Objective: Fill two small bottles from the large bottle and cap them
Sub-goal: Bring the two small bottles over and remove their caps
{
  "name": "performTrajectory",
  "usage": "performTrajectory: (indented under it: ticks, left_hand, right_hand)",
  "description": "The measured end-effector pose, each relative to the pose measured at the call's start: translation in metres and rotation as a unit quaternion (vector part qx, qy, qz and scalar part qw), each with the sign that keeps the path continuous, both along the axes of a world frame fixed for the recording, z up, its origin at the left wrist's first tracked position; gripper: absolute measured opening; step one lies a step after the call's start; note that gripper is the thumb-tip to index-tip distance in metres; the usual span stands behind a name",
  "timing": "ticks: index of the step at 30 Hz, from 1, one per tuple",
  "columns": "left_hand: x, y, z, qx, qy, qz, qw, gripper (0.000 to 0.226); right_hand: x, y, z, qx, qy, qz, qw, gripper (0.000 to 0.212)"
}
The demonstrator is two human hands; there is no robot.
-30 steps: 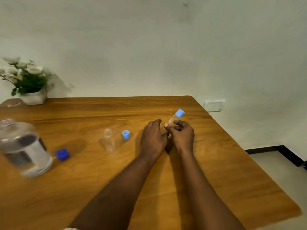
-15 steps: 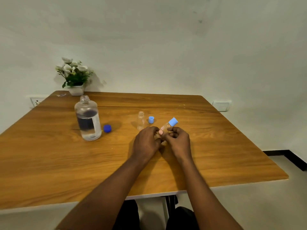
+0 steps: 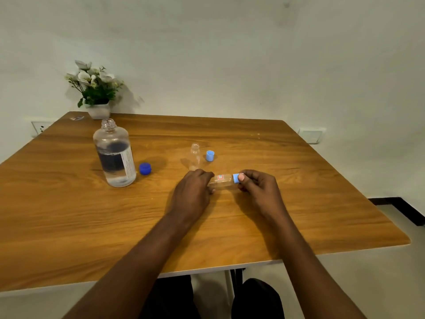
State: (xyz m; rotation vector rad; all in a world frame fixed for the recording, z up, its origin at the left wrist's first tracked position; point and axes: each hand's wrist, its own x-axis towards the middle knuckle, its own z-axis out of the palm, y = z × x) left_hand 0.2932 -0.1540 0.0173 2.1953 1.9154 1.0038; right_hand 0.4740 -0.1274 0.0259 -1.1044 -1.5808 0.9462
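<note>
A small clear bottle (image 3: 222, 180) lies almost level between my hands over the wooden table (image 3: 69, 215). My left hand (image 3: 192, 192) grips its base. My right hand (image 3: 259, 189) pinches its light blue cap (image 3: 236, 178). Behind them a second small bottle (image 3: 195, 156) stands upright and uncapped, with its loose light blue cap (image 3: 210, 155) just to its right. The large clear bottle (image 3: 114, 155), partly filled and uncapped, stands at the left. Its dark blue cap (image 3: 145, 169) sits on the table beside it.
A white pot of flowers (image 3: 96, 94) sits at the table's far left corner against the wall. Wall sockets show at the left (image 3: 40, 127) and right (image 3: 311, 134). The table's near edge runs just above my knees.
The small bottle has turned from tilted up to nearly level, cap pointing right. My right hand has shifted from the body to the cap. The camera view swung left, then settled.
</note>
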Motion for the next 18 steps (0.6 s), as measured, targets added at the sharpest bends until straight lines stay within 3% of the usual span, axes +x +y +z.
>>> performTrajectory:
  ticks: [3, 8, 13, 14, 17, 18]
  left_hand:
    - [0.0002, 0.0009, -0.0017, 0.002, 0.012, -0.010, 1.000, 0.034]
    - [-0.0002, 0.0026, -0.0046, -0.023, 0.028, -0.022, 0.999, 0.036]
    - [0.0050, 0.0008, -0.0030, -0.007, 0.022, -0.015, 1.000, 0.040]
    - [0.0059, -0.0002, -0.0028, -0.002, 0.026, -0.014, 1.000, 0.041]
    - [0.0060, -0.0025, -0.0031, 0.006, 0.037, -0.010, 0.999, 0.041]
    - [0.0055, -0.0031, -0.0031, 0.008, 0.038, -0.010, 0.999, 0.041]
  right_hand:
    - [0.0020, 0.0001, -0.0007, 0.031, -0.048, 0.014, 0.998, 0.021]
    - [0.0076, 0.0008, 0.0006, 0.052, -0.097, 0.036, 0.993, 0.012]
    - [0.0087, 0.0012, 0.0006, -0.014, -0.066, 0.003, 0.998, 0.055]
    - [0.0080, 0.0018, 0.0012, -0.016, -0.057, -0.008, 0.998, 0.055]
    - [0.0048, -0.0009, 0.0043, -0.005, -0.004, -0.056, 0.998, 0.029]
    - [0.0047, -0.0012, 0.0033, 0.001, -0.002, -0.067, 0.998, 0.032]
